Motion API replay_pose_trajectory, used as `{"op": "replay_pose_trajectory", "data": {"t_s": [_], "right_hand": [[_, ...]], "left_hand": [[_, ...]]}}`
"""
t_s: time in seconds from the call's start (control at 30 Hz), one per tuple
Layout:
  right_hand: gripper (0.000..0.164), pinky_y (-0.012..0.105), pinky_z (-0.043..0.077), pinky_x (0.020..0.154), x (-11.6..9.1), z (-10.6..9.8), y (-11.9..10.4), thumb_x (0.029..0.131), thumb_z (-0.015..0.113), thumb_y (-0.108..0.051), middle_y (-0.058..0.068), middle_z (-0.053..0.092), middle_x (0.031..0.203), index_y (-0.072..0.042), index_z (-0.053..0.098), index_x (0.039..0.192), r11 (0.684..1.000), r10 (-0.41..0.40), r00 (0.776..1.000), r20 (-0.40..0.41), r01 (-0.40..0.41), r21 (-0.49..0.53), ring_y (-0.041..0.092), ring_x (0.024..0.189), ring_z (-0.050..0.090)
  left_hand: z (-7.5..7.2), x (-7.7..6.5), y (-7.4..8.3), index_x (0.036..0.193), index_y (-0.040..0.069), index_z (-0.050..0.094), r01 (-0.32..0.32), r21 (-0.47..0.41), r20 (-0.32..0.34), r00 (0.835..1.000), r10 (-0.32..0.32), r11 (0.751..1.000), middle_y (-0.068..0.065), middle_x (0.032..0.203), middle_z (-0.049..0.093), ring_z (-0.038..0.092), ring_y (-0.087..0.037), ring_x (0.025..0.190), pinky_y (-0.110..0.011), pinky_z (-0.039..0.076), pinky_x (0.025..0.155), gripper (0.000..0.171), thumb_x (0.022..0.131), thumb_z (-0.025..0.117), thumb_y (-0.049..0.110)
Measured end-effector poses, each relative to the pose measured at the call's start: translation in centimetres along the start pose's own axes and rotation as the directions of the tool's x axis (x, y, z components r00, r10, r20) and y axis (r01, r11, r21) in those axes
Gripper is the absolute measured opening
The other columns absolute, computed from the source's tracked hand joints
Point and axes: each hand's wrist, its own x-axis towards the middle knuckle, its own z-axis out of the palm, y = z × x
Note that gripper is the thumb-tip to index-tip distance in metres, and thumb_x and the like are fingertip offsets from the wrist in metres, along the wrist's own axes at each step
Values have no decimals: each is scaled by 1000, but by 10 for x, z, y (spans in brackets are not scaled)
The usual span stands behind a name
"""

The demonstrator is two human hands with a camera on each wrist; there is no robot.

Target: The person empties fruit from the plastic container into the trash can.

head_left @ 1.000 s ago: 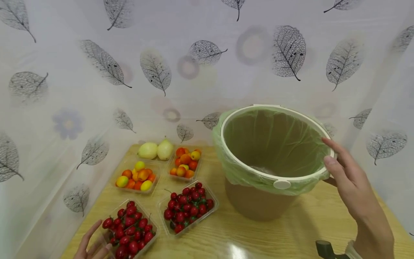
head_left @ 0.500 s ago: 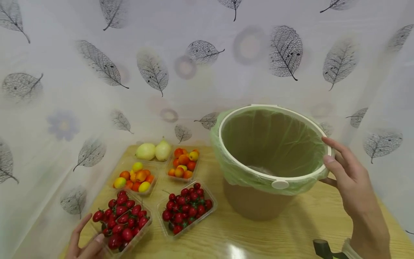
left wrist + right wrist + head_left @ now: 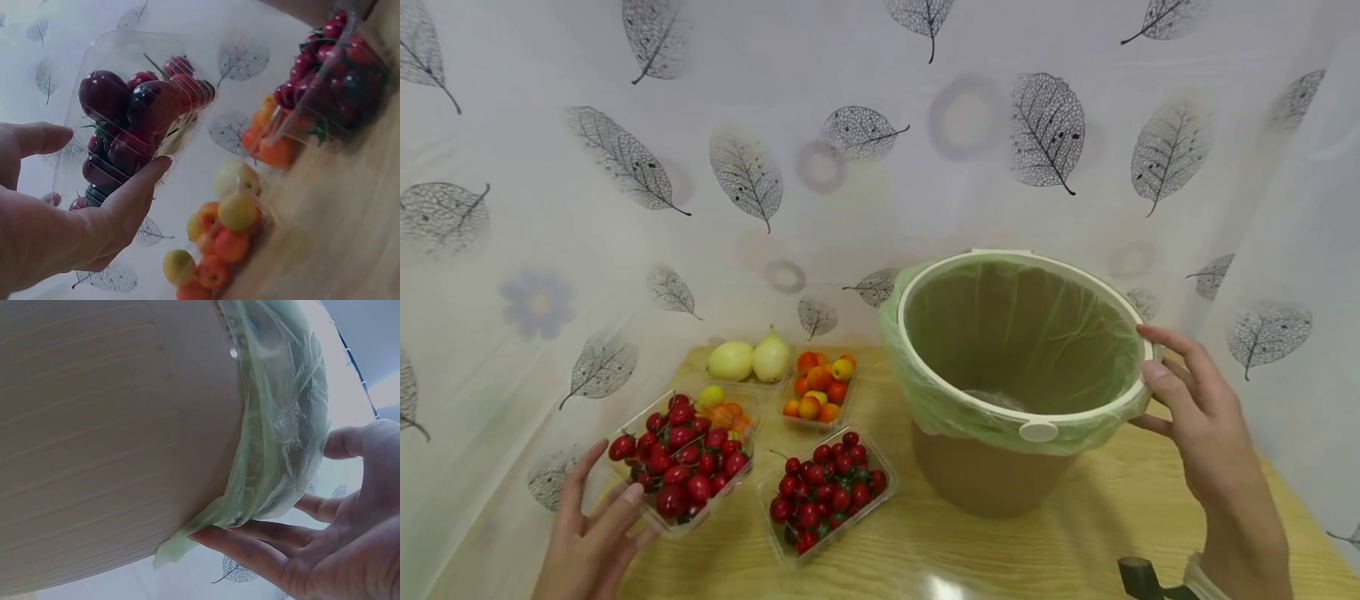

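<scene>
My left hand [image 3: 591,525] grips a clear plastic box [image 3: 137,42] of small red fruits [image 3: 688,454] by its near left side, thumb and fingers spread around the wall. The box is raised and overlaps the box of orange and yellow fruits behind it in the head view. My right hand [image 3: 1206,433] holds the right rim of a brown bin [image 3: 992,471], thumb on the white rim [image 3: 1037,415]. A pale green bag [image 3: 256,450] lines the bin and folds over its outside. In the right wrist view, fingertips press against the bag's overhang.
A second clear box [image 3: 853,525] of red fruits lies in mid-table. Orange and yellow fruits [image 3: 820,385] fill another box behind it. Two pale green fruits [image 3: 748,360] sit at the back left. A leaf-patterned sheet [image 3: 880,75] hangs behind the wooden table [image 3: 917,542].
My left hand has lifted its box of red fruits up and forward, so it now covers part of the orange-and-yellow box. My right hand keeps its place on the bin rim.
</scene>
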Motion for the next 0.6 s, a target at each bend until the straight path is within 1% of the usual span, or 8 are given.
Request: {"op": "replay_pose_trajectory", "data": {"t_s": [0.07,0.13,0.3,0.4,0.5,0.6], "right_hand": [[44,26,61,70,0,0,0,109,44,-6,2,62,133,-7,44,153,1000,-1,1000,10,1,-8,11,108,68],[44,26,61,69,0,0,1,109,43,-6,3,61,134,-6,44,153,1000,-9,1000,15,9,-12,11,109,68],[44,27,62,69,2,0,1,108,43,-3,5,64,129,-5,44,152,1000,-20,1000,16,20,-4,13,104,69],[44,27,61,69,2,-1,1,108,42,-3,5,64,129,-5,44,152,1000,-16,1000,20,16,-2,13,105,69],[45,26,61,69,1,-2,2,108,42,-3,4,63,131,-6,43,153,1000,-10,1000,23,10,-6,12,107,68],[45,27,61,69,0,-2,3,109,41,-3,3,61,133,-6,43,153,1000,-9,1000,26,9,-3,11,108,68]], "left_hand": [[7,5,5,159,47,11,-24,-13,17,1000,24,1000,-12,144,24,65,-5,109,-41,61,81,75,108,48,7],[14,9,11,159,46,12,-44,-16,19,999,44,999,-13,144,23,64,-6,111,-40,61,81,74,108,48,7],[33,19,27,159,43,14,-95,-34,22,995,96,995,-10,142,25,65,-10,112,-39,61,82,75,107,50,4],[44,24,38,160,41,16,-136,-60,38,990,138,989,-12,143,28,66,-14,113,-38,61,83,75,106,49,2],[56,28,46,160,40,18,-180,-82,48,982,184,980,-14,142,30,67,-15,109,-36,61,82,75,106,49,0],[68,31,51,161,38,18,-219,-105,56,973,226,970,-14,141,37,66,-16,110,-37,61,83,75,105,49,-2]]}}
